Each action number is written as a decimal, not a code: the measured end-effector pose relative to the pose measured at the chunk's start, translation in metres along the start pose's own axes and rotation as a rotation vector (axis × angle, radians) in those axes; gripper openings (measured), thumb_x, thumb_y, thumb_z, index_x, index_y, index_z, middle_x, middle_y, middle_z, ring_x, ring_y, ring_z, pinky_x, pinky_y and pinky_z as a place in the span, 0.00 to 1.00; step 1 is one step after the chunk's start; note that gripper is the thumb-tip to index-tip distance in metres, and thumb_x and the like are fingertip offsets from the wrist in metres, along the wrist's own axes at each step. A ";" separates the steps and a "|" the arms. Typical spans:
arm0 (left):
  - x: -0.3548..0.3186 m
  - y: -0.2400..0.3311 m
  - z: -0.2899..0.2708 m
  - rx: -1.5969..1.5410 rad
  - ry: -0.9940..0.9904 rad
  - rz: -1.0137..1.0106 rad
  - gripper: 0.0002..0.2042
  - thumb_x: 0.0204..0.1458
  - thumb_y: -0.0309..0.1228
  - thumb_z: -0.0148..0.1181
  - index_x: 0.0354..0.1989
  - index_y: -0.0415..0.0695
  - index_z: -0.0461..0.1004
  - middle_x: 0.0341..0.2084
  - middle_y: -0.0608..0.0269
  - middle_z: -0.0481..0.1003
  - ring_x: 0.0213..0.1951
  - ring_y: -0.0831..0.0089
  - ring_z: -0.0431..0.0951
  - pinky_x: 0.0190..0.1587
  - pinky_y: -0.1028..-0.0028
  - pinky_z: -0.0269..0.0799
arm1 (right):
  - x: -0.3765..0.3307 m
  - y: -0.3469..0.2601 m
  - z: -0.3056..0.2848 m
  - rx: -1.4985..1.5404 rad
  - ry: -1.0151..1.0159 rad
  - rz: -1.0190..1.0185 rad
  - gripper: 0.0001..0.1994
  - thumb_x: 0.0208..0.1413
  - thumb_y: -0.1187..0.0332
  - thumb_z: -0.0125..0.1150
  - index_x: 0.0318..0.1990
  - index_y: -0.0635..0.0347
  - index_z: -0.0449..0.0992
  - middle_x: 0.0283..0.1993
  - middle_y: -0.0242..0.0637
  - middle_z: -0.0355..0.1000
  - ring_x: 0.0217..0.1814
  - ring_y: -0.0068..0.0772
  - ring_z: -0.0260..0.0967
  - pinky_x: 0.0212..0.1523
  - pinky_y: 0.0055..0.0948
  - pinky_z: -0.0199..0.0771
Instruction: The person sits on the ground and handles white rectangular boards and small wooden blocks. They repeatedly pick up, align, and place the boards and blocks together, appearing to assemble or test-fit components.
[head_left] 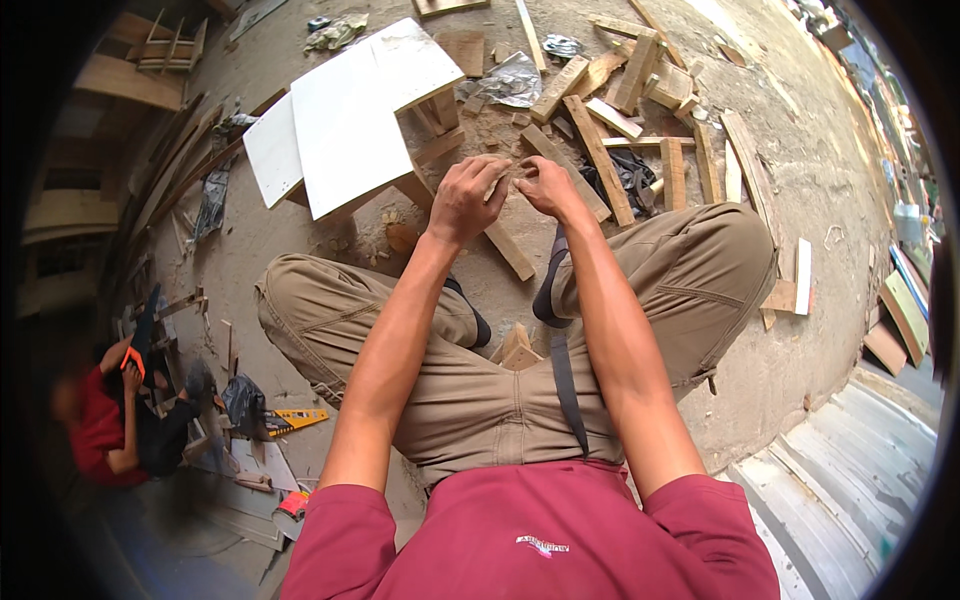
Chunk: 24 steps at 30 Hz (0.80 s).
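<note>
My left hand (pixel 468 200) and my right hand (pixel 548 188) are held close together above the ground in front of my knees, fingertips almost meeting. The fingers of both hands are curled and pinched; whatever lies between them is too small or too hidden to make out. Just left of my left hand stands a white-topped wooden piece (pixel 350 125) with timber blocks under its panels. Beneath and beyond my hands lie a wooden batten (pixel 510 250) and a longer plank (pixel 566 172). Between my legs sits a small wood block (pixel 517 350).
Many offcuts (pixel 640 80) lie heaped beyond my right hand, with a dark plastic bag (pixel 632 178) among them. A crumpled clear plastic sheet (pixel 512 80) lies nearby. At left, a person (pixel 105 430) sits holding an orange-handled tool (pixel 133 362). Corrugated metal sheets (pixel 830 490) are at lower right.
</note>
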<state>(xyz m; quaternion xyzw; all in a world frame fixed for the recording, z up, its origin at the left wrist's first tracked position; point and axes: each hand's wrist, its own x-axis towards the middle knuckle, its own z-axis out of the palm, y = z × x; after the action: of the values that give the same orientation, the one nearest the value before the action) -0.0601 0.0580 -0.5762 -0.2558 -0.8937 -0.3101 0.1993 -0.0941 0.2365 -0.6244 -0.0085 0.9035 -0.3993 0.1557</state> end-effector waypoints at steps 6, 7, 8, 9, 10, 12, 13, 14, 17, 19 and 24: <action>-0.001 0.009 0.063 -0.141 -0.260 -0.148 0.12 0.53 0.27 0.61 0.46 0.43 0.78 0.37 0.54 0.79 0.43 0.57 0.78 0.46 0.63 0.74 | -0.019 0.130 -0.037 -0.105 0.249 0.379 0.25 0.50 0.60 0.67 0.52 0.67 0.73 0.53 0.58 0.72 0.58 0.54 0.70 0.58 0.44 0.70; 0.001 0.012 0.072 -0.152 -0.290 -0.170 0.12 0.53 0.28 0.61 0.46 0.42 0.77 0.37 0.54 0.79 0.44 0.57 0.78 0.47 0.63 0.74 | -0.022 0.157 -0.040 -0.132 0.282 0.454 0.26 0.50 0.60 0.67 0.52 0.68 0.71 0.54 0.58 0.71 0.58 0.55 0.69 0.58 0.44 0.70; 0.002 0.014 0.078 -0.158 -0.320 -0.197 0.12 0.54 0.29 0.61 0.46 0.42 0.77 0.38 0.54 0.79 0.44 0.57 0.78 0.47 0.62 0.74 | -0.026 0.180 -0.041 -0.157 0.310 0.525 0.27 0.50 0.60 0.67 0.53 0.68 0.69 0.55 0.59 0.70 0.59 0.56 0.68 0.58 0.45 0.70; 0.003 0.014 0.082 -0.181 -0.333 -0.210 0.13 0.55 0.31 0.60 0.47 0.42 0.77 0.40 0.54 0.79 0.46 0.56 0.78 0.49 0.62 0.73 | -0.030 0.197 -0.040 -0.184 0.333 0.598 0.28 0.50 0.60 0.68 0.53 0.68 0.67 0.56 0.59 0.69 0.60 0.56 0.67 0.59 0.45 0.69; 0.005 0.015 0.082 -0.185 -0.358 -0.227 0.13 0.55 0.32 0.60 0.47 0.42 0.77 0.41 0.53 0.79 0.46 0.56 0.78 0.49 0.62 0.73 | -0.032 0.204 -0.039 -0.190 0.330 0.607 0.29 0.50 0.60 0.68 0.54 0.67 0.65 0.57 0.58 0.68 0.61 0.57 0.66 0.59 0.46 0.69; 0.005 0.017 0.081 -0.189 -0.407 -0.268 0.13 0.56 0.32 0.60 0.48 0.42 0.77 0.42 0.53 0.78 0.46 0.57 0.77 0.49 0.63 0.73 | -0.037 0.215 -0.029 -0.203 0.316 0.622 0.31 0.49 0.60 0.68 0.55 0.66 0.61 0.58 0.57 0.66 0.62 0.58 0.64 0.60 0.47 0.67; 0.007 0.019 0.081 -0.164 -0.445 -0.295 0.14 0.56 0.33 0.59 0.48 0.42 0.77 0.42 0.53 0.78 0.47 0.57 0.77 0.49 0.63 0.73 | -0.032 0.224 -0.021 -0.159 0.272 0.652 0.33 0.50 0.59 0.68 0.58 0.65 0.59 0.59 0.58 0.65 0.63 0.57 0.63 0.62 0.47 0.65; 0.007 0.021 0.081 -0.167 -0.472 -0.309 0.14 0.56 0.33 0.59 0.49 0.42 0.77 0.42 0.53 0.78 0.46 0.57 0.77 0.49 0.63 0.73 | -0.027 0.231 -0.013 -0.128 0.332 0.593 0.38 0.45 0.59 0.71 0.61 0.66 0.58 0.61 0.64 0.63 0.64 0.61 0.61 0.64 0.46 0.63; -0.001 0.012 0.076 -0.148 -0.537 -0.379 0.15 0.56 0.33 0.59 0.49 0.41 0.76 0.42 0.52 0.78 0.44 0.56 0.79 0.47 0.63 0.74 | -0.007 0.226 0.000 -0.192 0.311 0.686 0.39 0.44 0.59 0.71 0.63 0.59 0.58 0.65 0.58 0.58 0.68 0.58 0.55 0.65 0.49 0.61; -0.014 0.003 0.067 -0.123 -0.590 -0.434 0.15 0.56 0.33 0.60 0.50 0.41 0.76 0.42 0.51 0.78 0.44 0.57 0.79 0.47 0.63 0.74 | 0.000 0.198 -0.002 -0.207 0.224 0.811 0.39 0.44 0.58 0.71 0.63 0.55 0.60 0.67 0.55 0.56 0.70 0.57 0.53 0.65 0.50 0.60; -0.019 -0.005 0.055 -0.103 -0.651 -0.517 0.15 0.55 0.34 0.60 0.48 0.39 0.78 0.39 0.48 0.79 0.41 0.56 0.80 0.45 0.63 0.75 | 0.013 0.196 -0.010 -0.234 0.215 0.863 0.35 0.43 0.60 0.73 0.59 0.58 0.64 0.65 0.52 0.56 0.67 0.55 0.55 0.64 0.50 0.61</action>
<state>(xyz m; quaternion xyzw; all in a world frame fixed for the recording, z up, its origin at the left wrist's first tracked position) -0.0587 0.0841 -0.6289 -0.1171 -0.9282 -0.2971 -0.1908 -0.0876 0.3751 -0.7631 0.3923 0.8745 -0.1918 0.2111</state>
